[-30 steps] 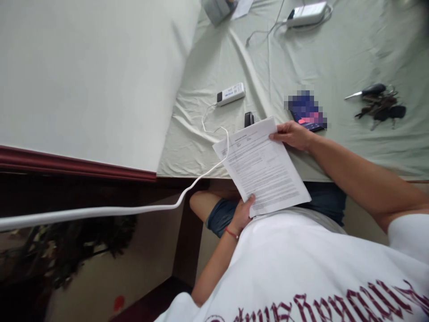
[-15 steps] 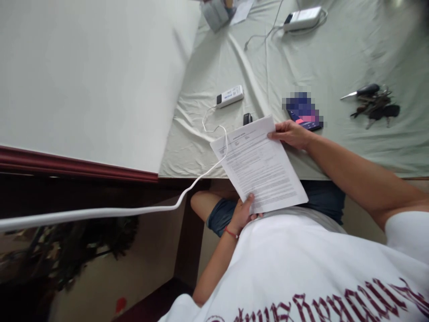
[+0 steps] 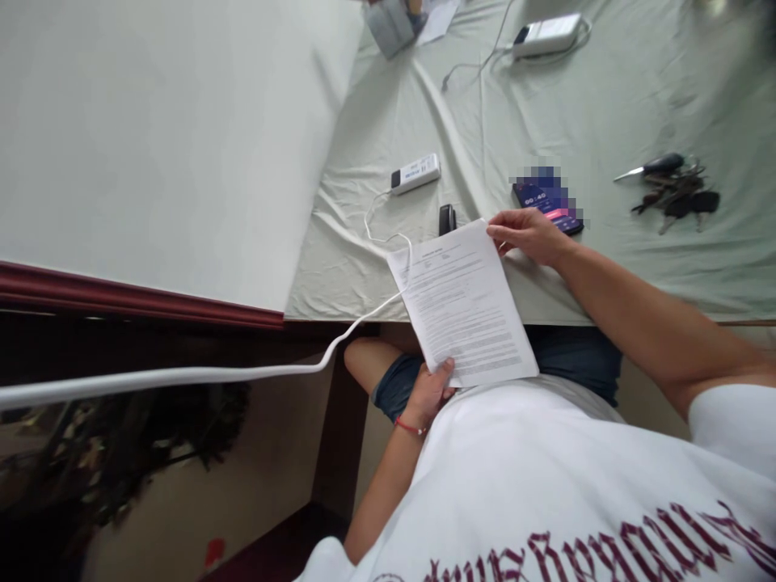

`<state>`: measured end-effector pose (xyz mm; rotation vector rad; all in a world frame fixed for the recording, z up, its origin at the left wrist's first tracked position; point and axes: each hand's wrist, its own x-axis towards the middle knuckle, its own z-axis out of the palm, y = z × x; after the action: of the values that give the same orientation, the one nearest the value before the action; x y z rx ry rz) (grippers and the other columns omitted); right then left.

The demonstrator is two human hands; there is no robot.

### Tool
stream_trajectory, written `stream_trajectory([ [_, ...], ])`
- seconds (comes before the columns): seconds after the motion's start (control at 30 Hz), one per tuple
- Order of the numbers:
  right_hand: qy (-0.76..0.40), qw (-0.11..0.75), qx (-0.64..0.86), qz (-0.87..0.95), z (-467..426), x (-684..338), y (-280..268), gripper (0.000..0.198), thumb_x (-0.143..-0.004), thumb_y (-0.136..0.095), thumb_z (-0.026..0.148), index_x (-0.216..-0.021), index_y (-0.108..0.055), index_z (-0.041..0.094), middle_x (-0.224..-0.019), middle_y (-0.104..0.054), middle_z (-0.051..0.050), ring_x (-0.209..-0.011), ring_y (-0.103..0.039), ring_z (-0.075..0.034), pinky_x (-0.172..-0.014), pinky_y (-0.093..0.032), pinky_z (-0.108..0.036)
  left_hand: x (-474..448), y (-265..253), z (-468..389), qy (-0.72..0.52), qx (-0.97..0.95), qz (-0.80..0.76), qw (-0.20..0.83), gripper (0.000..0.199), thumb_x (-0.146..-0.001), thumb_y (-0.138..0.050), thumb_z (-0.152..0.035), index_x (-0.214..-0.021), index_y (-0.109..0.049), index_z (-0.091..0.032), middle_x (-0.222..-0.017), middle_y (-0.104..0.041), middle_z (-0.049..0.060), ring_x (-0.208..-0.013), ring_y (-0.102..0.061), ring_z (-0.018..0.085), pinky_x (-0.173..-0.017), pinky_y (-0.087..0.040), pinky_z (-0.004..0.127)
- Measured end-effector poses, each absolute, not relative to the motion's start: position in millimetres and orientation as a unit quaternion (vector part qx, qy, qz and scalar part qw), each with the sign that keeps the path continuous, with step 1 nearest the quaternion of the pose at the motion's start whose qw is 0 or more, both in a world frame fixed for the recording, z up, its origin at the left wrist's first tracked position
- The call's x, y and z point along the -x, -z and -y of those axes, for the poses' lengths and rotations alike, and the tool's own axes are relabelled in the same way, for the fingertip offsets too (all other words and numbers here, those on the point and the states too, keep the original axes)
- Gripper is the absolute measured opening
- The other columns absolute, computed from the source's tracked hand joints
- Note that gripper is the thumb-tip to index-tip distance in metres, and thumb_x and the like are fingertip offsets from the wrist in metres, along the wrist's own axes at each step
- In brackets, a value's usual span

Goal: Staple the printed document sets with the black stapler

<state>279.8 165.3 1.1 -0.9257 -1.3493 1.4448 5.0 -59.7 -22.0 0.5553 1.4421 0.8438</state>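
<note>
A printed sheaf of paper [image 3: 470, 311] leans over the table's front edge, its lower end near my lap. My left hand [image 3: 432, 390] grips the lower left corner, with the thumb on top and the other fingers mostly hidden beneath. At the upper right corner, my right hand [image 3: 522, 234] pinches the paper between thumb and fingers. A white cable [image 3: 364, 317] passes across the sheaf's upper left side. Just beyond the top edge lies a small black object [image 3: 447, 218]. The phone [image 3: 551, 202], partly blurred out, rests beyond my right hand.
On the pale green tablecloth [image 3: 485, 121] lie a small white device [image 3: 415, 174] with a cable, a larger white device [image 3: 547, 35], a screwdriver [image 3: 658, 166] and a bunch of keys [image 3: 679, 194]. A grey object [image 3: 389, 28] stands at the back. A white wall [image 3: 170, 145] bounds the left.
The paper has shifted slightly left and its top right corner has dropped a little. My left hand has moved slightly left with it; the right hand still holds the upper corner.
</note>
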Motion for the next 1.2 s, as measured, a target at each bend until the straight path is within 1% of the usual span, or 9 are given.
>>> stream_trajectory([
  [0.2, -0.522, 0.467, 0.393, 0.595, -163.4, -276.8, -1.1, 0.036, -0.080, -0.088, 0.052, -0.082, -0.070, 0.021, -0.064, -0.061, 0.001, -0.054, -0.050, -0.010, -0.050, -0.040, -0.028, -3.3, 23.9, 65.3, -0.366, -0.216, -0.645, 0.635, 0.068, -0.061, -0.097, -0.054, -0.107, -0.074, -0.011, -0.076, -0.070, 0.001, -0.042, -0.035, 0.001, -0.038, -0.026, 0.019],
  [0.37, -0.507, 0.478, 0.402, 0.594, -165.1, -274.6, 1.5, 0.035, -0.081, -0.087, 0.049, -0.083, -0.066, 0.021, -0.064, -0.055, 0.003, -0.054, -0.045, -0.010, -0.050, -0.034, -0.029, -3.7, 31.9, 65.5, -0.356, -0.232, -0.636, 0.644, 0.067, -0.062, -0.097, -0.055, -0.108, -0.077, -0.011, -0.085, -0.074, 0.005, -0.045, -0.039, 0.002, -0.038, -0.028, 0.019],
  [0.47, -0.482, 0.495, 0.423, 0.587, -168.8, -275.4, 5.6, 0.033, -0.080, -0.086, 0.045, -0.087, -0.064, 0.021, -0.072, -0.058, 0.001, -0.059, -0.046, -0.011, -0.052, -0.034, -0.029, -4.4, 30.9, 64.0, -0.346, -0.229, -0.624, 0.662, 0.069, -0.061, -0.098, -0.053, -0.112, -0.077, -0.011, -0.090, -0.075, 0.007, -0.047, -0.038, 0.003, -0.038, -0.028, 0.019],
  [0.57, -0.440, 0.507, 0.458, 0.583, -172.8, -277.4, 10.2, 0.032, -0.078, -0.086, 0.041, -0.093, -0.065, 0.022, -0.087, -0.064, -0.002, -0.068, -0.051, -0.013, -0.057, -0.038, -0.029, -5.0, 28.9, 62.1, -0.344, -0.210, -0.609, 0.683, 0.079, -0.060, -0.100, -0.050, -0.124, -0.074, -0.012, -0.089, -0.075, 0.006, -0.045, -0.032, 0.001, -0.037, -0.025, 0.020],
  [0.67, -0.409, 0.481, 0.479, 0.609, -175.1, -279.2, 12.3, 0.029, -0.078, -0.084, 0.039, -0.093, -0.068, 0.021, -0.095, -0.068, -0.005, -0.072, -0.053, -0.014, -0.063, -0.042, -0.031, -4.7, 28.9, 60.7, -0.346, -0.190, -0.594, 0.701, 0.088, -0.060, -0.100, -0.046, -0.136, -0.069, -0.014, -0.090, -0.075, 0.005, -0.043, -0.031, 0.001, -0.037, -0.022, 0.019],
  [0.73, -0.389, 0.468, 0.489, 0.625, -175.5, -279.5, 12.1, 0.028, -0.077, -0.084, 0.037, -0.093, -0.069, 0.021, -0.096, -0.069, -0.005, -0.070, -0.052, -0.014, -0.066, -0.043, -0.033, -4.1, 29.8, 60.2, -0.348, -0.186, -0.587, 0.707, 0.090, -0.061, -0.100, -0.043, -0.140, -0.067, -0.015, -0.093, -0.076, 0.006, -0.043, -0.032, 0.001, -0.036, -0.022, 0.019],
  [0.83, -0.379, 0.467, 0.493, 0.629, -175.0, -279.0, 11.0, 0.027, -0.075, -0.084, 0.037, -0.089, -0.069, 0.020, -0.090, -0.068, -0.003, -0.068, -0.050, -0.014, -0.067, -0.042, -0.033, -3.0, 31.2, 60.3, -0.354, -0.182, -0.583, 0.708, 0.088, -0.061, -0.100, -0.040, -0.139, -0.067, -0.016, -0.094, -0.076, 0.006, -0.044, -0.034, 0.001, -0.036, -0.023, 0.019],
  [1.0, -0.399, 0.471, 0.463, 0.636, -172.7, -277.4, 9.1, 0.026, -0.076, -0.081, 0.039, -0.073, -0.062, 0.021, -0.068, -0.054, 0.001, -0.064, -0.043, -0.013, -0.062, -0.036, -0.032, -2.3, 32.3, 60.9, -0.357, -0.179, -0.593, 0.700, 0.085, -0.061, -0.100, -0.039, -0.136, -0.068, -0.016, -0.097, -0.076, 0.006, -0.046, -0.036, 0.001, -0.037, -0.024, 0.018],
  [1.2, -0.410, 0.465, 0.443, 0.647, -169.8, -276.2, 7.3, 0.031, -0.076, -0.083, 0.045, -0.074, -0.063, 0.021, -0.065, -0.051, 0.002, -0.063, -0.041, -0.013, -0.061, -0.033, -0.032, -2.8, 33.5, 61.8, -0.358, -0.184, -0.595, 0.695, 0.083, -0.059, -0.101, -0.043, -0.130, -0.070, -0.014, -0.092, -0.075, 0.005, -0.045, -0.037, 0.001, -0.037, -0.024, 0.018],
])
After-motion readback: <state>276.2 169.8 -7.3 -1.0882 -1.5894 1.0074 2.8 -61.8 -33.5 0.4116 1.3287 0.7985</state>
